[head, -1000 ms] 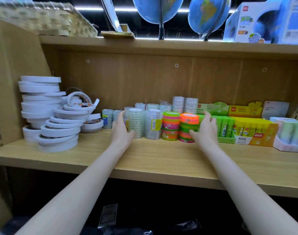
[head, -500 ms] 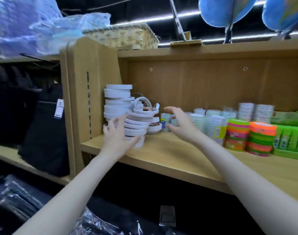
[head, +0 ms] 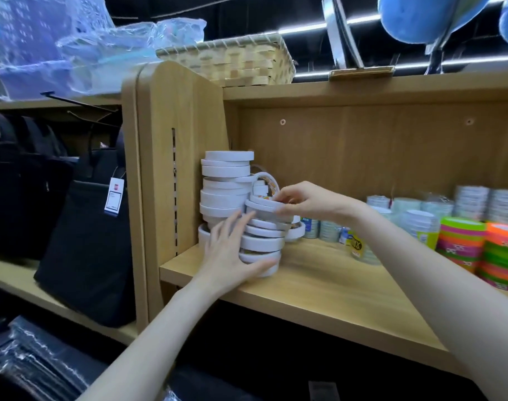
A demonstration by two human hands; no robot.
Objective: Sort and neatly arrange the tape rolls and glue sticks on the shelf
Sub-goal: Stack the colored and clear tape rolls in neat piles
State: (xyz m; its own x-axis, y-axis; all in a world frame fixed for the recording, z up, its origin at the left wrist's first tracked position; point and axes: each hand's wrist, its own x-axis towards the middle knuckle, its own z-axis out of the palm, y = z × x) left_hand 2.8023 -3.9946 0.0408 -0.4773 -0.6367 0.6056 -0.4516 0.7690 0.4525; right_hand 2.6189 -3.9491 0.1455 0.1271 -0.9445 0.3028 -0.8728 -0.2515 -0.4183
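Here both hands — left hand (head: 232,250), right hand (head: 302,202) — apparently steady the white tape stack (head: 263,241).

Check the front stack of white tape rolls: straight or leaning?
Leaning. The front stack of white tape rolls sits staggered, upper rolls offset from lower; left hand braces it.

White tape rolls (head: 263,244): two uneven stacks, frame centre, shelf's (head: 319,282) left end.
Clear tape rolls (head: 420,224): upright stacks, right of centre.
Neon tape rolls (head: 484,253): striped stacks, right edge.
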